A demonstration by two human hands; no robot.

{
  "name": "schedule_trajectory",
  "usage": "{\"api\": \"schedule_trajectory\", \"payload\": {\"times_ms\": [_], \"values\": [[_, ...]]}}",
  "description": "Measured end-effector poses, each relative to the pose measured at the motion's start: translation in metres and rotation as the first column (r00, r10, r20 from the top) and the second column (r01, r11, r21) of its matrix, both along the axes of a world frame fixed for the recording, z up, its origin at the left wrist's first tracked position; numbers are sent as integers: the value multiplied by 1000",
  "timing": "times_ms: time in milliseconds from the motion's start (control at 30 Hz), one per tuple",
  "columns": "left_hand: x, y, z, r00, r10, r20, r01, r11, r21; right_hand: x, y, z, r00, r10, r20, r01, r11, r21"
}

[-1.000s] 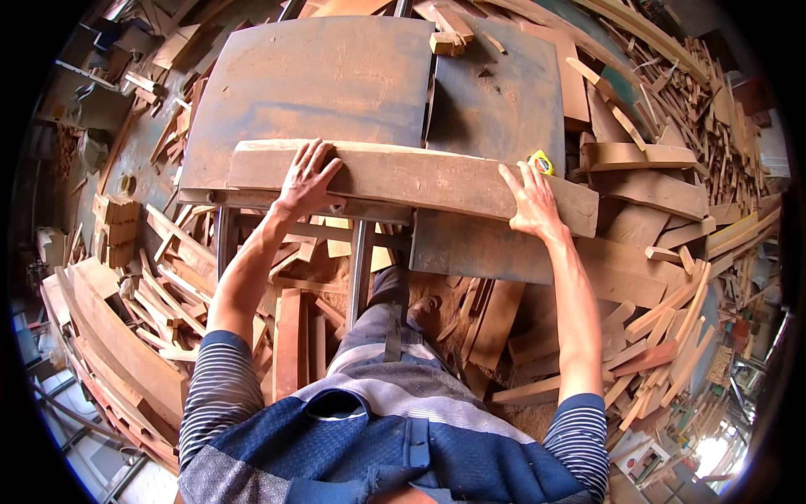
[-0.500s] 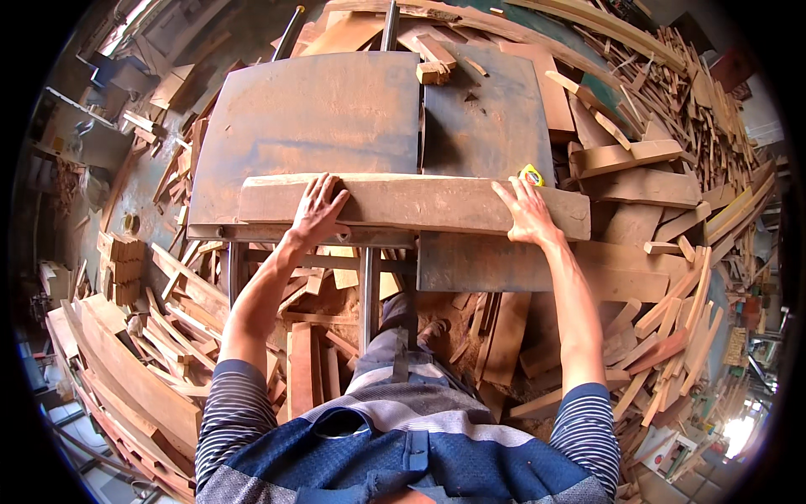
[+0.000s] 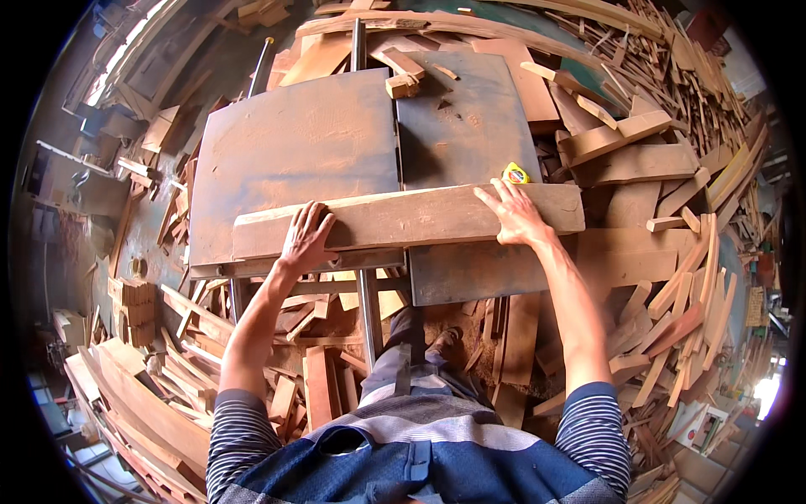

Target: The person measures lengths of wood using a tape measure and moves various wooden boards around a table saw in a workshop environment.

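A long, thick wooden plank (image 3: 403,220) lies across the near part of a flat metal machine table (image 3: 290,139) in front of me. My left hand (image 3: 308,238) rests on the plank left of its middle, fingers spread over the upper face and the thumb pointing right near the front edge. Toward the plank's right end, my right hand (image 3: 516,215) lies with outstretched fingers reaching its far edge. Just beyond those fingertips sits a yellow tape measure (image 3: 515,174). Neither hand's fingers are wrapped round the wood.
Short wood offcuts (image 3: 402,85) lie on the table's far part. A dark gap splits the tabletop. Loose boards (image 3: 631,139) are heaped at the right, with more stacked timber (image 3: 147,403) at the lower left. Metal rails (image 3: 368,319) run beneath the table.
The whole view has tilted slightly, so the table and plank now slope up to the right. Both hands keep about the same places on the plank.
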State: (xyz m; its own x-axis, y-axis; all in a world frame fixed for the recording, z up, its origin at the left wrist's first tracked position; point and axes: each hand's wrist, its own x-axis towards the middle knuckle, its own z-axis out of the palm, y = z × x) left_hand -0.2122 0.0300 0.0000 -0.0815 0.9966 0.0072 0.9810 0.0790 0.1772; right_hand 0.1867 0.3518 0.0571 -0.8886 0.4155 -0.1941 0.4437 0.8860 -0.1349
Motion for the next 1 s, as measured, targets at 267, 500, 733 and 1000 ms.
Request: {"api": "schedule_trajectory", "payload": {"times_ms": [267, 500, 733, 1000], "values": [[7, 20, 32, 1000, -10, -9, 9, 987, -158, 2, 4, -8, 999, 37, -40, -36, 999, 22], [3, 19, 24, 998, -67, -11, 67, 998, 13, 1, 6, -10, 997, 64, 32, -64, 998, 22], [3, 21, 24, 998, -69, -7, 69, 997, -27, -22, -8, -17, 998, 56, 34, -56, 998, 8], [1, 42, 38, 989, -138, 54, 144, 978, -154, -21, -4, -21, 993, 118, -25, -116, 990, 80]]}}
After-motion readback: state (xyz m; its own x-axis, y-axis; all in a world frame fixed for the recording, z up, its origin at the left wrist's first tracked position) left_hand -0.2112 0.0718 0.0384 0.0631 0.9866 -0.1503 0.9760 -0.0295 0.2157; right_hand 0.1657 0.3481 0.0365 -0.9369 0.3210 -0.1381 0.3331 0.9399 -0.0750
